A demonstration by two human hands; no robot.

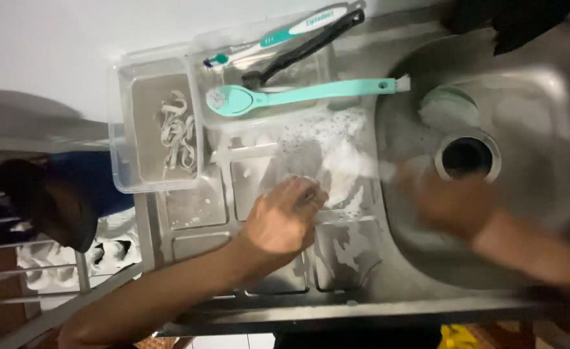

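From the head camera, the left hand (283, 216) rests knuckles-up on the soapy steel drainboard (336, 258), fingers curled around something pale I cannot make out. The right hand (449, 203) is blurred at the sink basin (543, 110) edge near the drain (467, 157); its grip cannot be told. Above lie a teal spoon-shaped brush (285, 97), a toothbrush (278, 35), a black brush (304, 48) and a clear plastic tray (122, 129).

sink (556, 97): grey steel | long brush (298, 95): teal | toothbrush (278, 33): teal-white | slim brush (307, 46): black | tray (120, 129): clear
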